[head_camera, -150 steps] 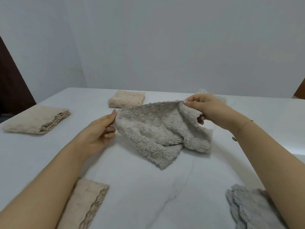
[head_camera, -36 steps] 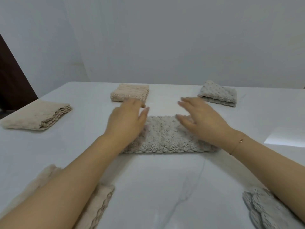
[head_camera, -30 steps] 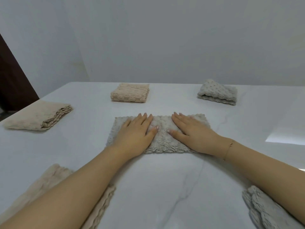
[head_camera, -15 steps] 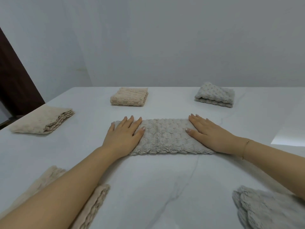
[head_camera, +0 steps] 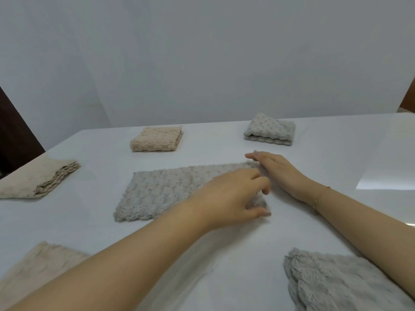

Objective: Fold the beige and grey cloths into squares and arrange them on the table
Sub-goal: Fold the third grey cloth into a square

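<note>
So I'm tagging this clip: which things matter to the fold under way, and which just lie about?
In the job:
- grey cloth
- left hand, pinching its right end
- right hand, at the far right corner

Lying about:
- folded grey square
- beige square
- beige pile
- table

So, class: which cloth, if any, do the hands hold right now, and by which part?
The grey cloth in the middle. The left hand pinches its near right corner; the right hand is at its far right corner, though its grip there isn't clear.

grey cloth [head_camera: 170,194] right end: hidden by left hand [head_camera: 233,198] | grip unclear
</note>
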### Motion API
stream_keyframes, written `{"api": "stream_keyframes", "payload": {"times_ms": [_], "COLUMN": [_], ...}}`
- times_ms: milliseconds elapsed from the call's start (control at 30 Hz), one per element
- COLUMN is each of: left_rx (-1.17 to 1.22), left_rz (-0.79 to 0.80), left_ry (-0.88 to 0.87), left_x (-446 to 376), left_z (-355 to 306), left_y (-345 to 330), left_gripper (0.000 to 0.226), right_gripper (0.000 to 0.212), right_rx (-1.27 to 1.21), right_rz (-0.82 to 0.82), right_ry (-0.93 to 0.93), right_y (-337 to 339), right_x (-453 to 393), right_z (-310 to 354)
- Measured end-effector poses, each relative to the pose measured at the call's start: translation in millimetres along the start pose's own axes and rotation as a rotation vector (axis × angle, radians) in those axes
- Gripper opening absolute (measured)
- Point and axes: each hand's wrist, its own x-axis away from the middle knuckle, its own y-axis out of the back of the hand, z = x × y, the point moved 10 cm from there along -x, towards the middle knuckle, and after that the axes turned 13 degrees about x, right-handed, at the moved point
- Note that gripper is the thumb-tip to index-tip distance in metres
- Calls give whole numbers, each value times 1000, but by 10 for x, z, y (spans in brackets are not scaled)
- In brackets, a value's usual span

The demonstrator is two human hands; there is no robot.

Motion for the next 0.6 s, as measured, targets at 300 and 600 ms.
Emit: {"api": "stream_keyframes", "payload": {"times_ms": [300,600], "left_rx": [-264,243], "left_rz": [-109,-279], "left_ry": [-165,4], "left_x": [-26,258], "left_z": [-96,98], "left_y": [-176,269], "left_gripper": [4,29], "right_gripper": [25,59], "right_rx": [-255,-258], "right_rz": [-165,26], "right_ry": [-75,7], "right_y": [216,132], "right_x": [-107,-113], "right_z": [-196,-138]}}
